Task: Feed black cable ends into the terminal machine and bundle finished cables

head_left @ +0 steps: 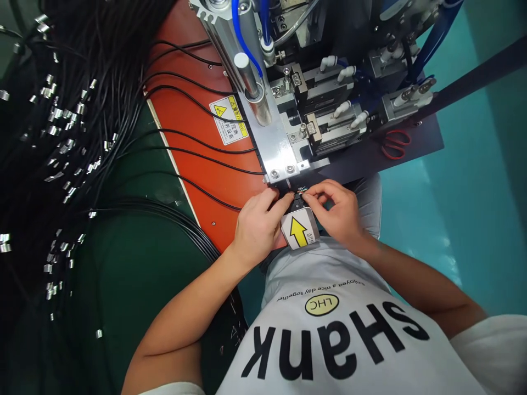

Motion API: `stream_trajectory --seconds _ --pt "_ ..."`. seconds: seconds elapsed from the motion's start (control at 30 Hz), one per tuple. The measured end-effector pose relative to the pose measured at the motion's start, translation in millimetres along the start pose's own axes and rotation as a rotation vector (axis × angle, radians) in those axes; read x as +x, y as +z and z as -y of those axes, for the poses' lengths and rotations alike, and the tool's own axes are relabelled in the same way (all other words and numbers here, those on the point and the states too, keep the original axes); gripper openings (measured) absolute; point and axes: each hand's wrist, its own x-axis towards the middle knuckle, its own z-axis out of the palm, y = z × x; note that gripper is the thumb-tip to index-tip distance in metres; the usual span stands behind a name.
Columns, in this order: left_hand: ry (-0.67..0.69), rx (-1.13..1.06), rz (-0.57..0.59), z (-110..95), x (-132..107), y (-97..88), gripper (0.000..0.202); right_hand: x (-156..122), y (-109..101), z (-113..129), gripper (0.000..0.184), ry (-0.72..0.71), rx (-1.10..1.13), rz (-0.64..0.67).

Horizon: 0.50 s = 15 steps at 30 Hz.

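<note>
Right now, a cable end (300, 193) with tiny coloured wires is pinched by the curled fingertips of the left hand (257, 225) and the right hand (335, 211). It is held at the front edge of the machine (284, 148), just beside a yellow arrow sign (300, 230).
</note>
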Motion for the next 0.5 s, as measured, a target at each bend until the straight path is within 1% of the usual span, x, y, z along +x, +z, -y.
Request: stream_trajectory --seconds 0.07,0.1,0.13,0.17,0.2,0.3,0.33,0.37,0.4,0.5 --pt "0.013 0.015 0.0 0.2 -0.1 0.0 0.034 3.8 -4.3 4.4 0.01 -0.159 -0.181 -0.018" --pt "0.017 0.021 -0.003 0.1 0.0 0.0 0.034 6.3 -6.3 4.8 0.01 -0.2 -0.233 -0.009" --pt "0.019 0.026 -0.007 0.0 0.1 -0.1 0.034 9.0 -7.6 3.7 0.01 -0.208 -0.246 0.009" --pt "0.019 0.029 -0.01 -0.1 0.2 -0.3 0.033 11.7 -8.2 1.1 0.01 -0.179 -0.215 0.039" --pt "0.016 0.029 -0.011 -0.3 0.4 -0.5 0.034 14.1 -7.9 -2.8 0.01 -0.118 -0.143 0.075" --pt "0.002 0.022 0.007 -1.0 0.8 -1.3 0.034 18.0 -4.7 -15.8 0.017 0.116 0.167 0.197" --pt "-0.002 0.019 0.014 -1.2 0.9 -1.7 0.035 17.7 -3.8 -18.2 0.019 0.161 0.23 0.217" --pt "-0.005 0.017 0.021 -1.4 0.9 -1.9 0.035 16.7 -3.3 -18.9 0.02 0.178 0.253 0.212" --pt "-0.006 0.017 0.024 -1.4 1.0 -2.1 0.035 15.1 -3.4 -17.9 0.018 0.163 0.244 0.186" --pt "-0.007 0.021 0.022 -1.1 0.8 -2.3 0.036 9.8 -5.2 -10.2 0.018 -0.005 0.134 0.09"
